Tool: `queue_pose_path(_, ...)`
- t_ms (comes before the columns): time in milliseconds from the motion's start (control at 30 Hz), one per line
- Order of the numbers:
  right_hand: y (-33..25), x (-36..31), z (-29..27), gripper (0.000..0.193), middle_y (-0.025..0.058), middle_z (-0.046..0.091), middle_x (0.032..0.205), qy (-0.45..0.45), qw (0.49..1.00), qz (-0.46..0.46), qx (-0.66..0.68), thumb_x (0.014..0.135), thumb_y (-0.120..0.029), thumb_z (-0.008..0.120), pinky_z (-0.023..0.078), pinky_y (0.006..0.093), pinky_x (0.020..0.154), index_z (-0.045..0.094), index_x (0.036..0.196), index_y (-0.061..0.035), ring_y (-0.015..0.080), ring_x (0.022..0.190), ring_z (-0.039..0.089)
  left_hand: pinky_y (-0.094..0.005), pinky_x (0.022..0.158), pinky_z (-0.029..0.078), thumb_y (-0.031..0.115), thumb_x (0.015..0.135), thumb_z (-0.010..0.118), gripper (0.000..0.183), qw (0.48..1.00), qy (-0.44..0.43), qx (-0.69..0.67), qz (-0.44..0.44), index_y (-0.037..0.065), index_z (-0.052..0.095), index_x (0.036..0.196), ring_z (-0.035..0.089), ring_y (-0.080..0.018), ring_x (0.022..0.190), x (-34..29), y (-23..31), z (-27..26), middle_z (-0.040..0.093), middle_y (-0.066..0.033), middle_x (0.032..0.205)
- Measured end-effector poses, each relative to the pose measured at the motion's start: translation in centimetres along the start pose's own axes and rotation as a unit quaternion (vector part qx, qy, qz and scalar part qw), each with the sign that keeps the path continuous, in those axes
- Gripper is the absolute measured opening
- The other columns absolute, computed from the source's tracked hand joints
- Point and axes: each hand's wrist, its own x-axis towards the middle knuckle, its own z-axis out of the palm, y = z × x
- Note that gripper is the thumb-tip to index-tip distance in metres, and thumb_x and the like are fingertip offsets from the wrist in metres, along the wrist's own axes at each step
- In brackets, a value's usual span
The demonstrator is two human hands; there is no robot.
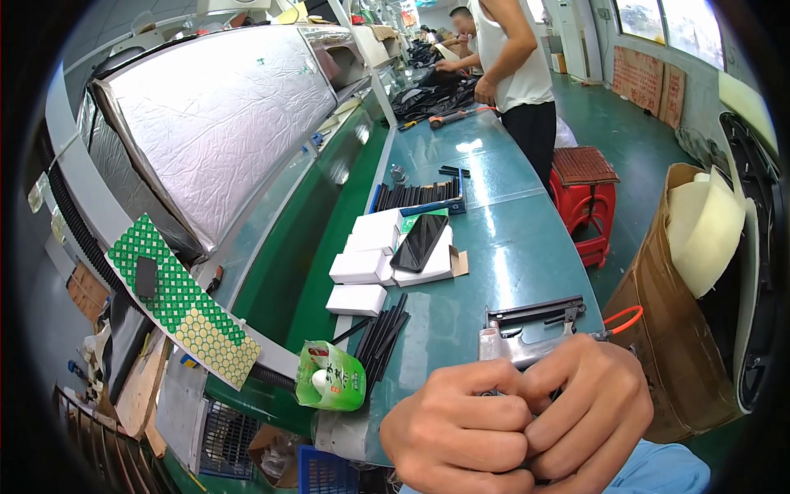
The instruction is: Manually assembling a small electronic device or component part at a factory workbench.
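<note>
My left hand (pixel 461 428) and my right hand (pixel 588 407) are pressed together, knuckles up, at the near edge of the bench. Both have their fingers curled closed. A small dark bit shows between them, but whatever they hold is mostly hidden. Just beyond the hands a metal air stapler (pixel 527 350) lies on its side, with an orange hose (pixel 627 319) at its right end. Left of it several black strips (pixel 383 337) lie in a loose bunch.
White boxes (pixel 360 267) bear a black phone (pixel 420 243). Behind them stands a blue tray (pixel 457 196) of dark strips. A green packet (pixel 331 376) hangs at the bench's left edge. A co-worker (pixel 514 66) stands farther along, near a red stool (pixel 583 198). A cardboard box (pixel 658 329) is at right.
</note>
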Motion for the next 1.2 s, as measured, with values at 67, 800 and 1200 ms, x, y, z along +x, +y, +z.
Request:
queue_pose_path(67,-0.7,0.3,-0.2,0.016,-0.0028,0.043,0.057,-0.019,1.000,0.009,-0.001,0.079,0.004,0.070,0.022,0.0288,0.045,0.064,0.068,-0.0063,0.0081,0.045,0.037,-0.0309,0.049,0.030,0.017,0.095,0.069,0.023,1.000,0.000,-0.006,0.007,0.007,0.065,0.075,0.042,-0.0117,0.051,0.5,0.1,0.3,0.044,0.0023,0.062)
queue_pose_path(800,-0.5,0.1,0.0,0.016,-0.0024,0.043,0.057,0.002,1.000,0.004,-0.006,0.077,0.004,0.071,0.023,0.0289,0.045,0.064,0.067,-0.0063,0.0086,0.044,0.036,-0.0305,0.050,0.029,0.016,0.093,0.071,0.021,1.000,-0.004,0.005,-0.009,0.007,0.065,0.075,0.042,-0.0111,0.051,0.3,0.1,0.3,0.044,0.0029,0.062)
queue_pose_path(1200,0.2,-0.4,0.0,0.017,-0.0021,0.042,0.056,-0.004,1.000,0.014,0.002,0.076,0.006,0.071,0.022,0.0293,0.045,0.063,0.067,-0.0058,0.0089,0.044,0.036,-0.0302,0.048,0.029,0.013,0.093,0.070,0.021,0.999,0.034,0.014,0.004,0.007,0.064,0.073,0.041,-0.0108,0.050,-0.2,-0.4,0.4,0.045,0.0024,0.061)
